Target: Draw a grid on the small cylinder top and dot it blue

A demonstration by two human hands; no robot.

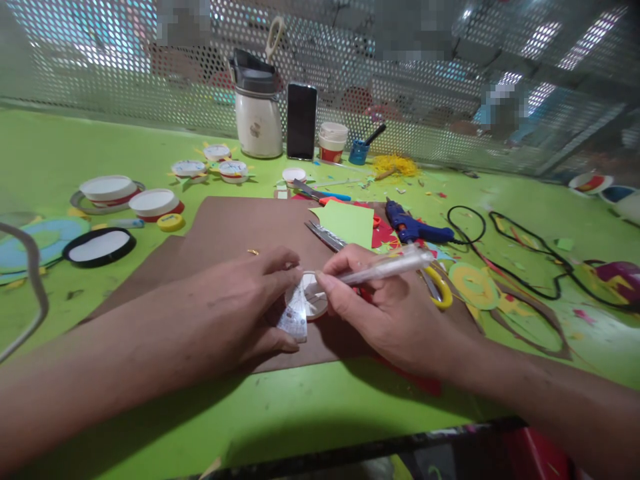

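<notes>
Pen (385, 266) pinched in your right hand (387, 317), you grip a clear ruler (295, 321) over the white disc (317, 308) with your left hand (240, 300); its markings are illegible.

- We see lime green on the tabletop (165, 417) and plain brown on the sheet (240, 230).
- We find the pen (387, 265) clear and whitish, the ruler piece (295, 317) see-through with fine dark markings, and the disc (316, 307) white.
- We note a deep blue glue gun (415, 229) with a black cord (466, 207).
- We pick out yellow on the scissors (446, 291) and the shreds (397, 165).
- We see a cream-white jug (259, 127) with a dark grey lid (254, 80).
- We make out a grey screen (175, 80) patterned with rows of dots.
</notes>
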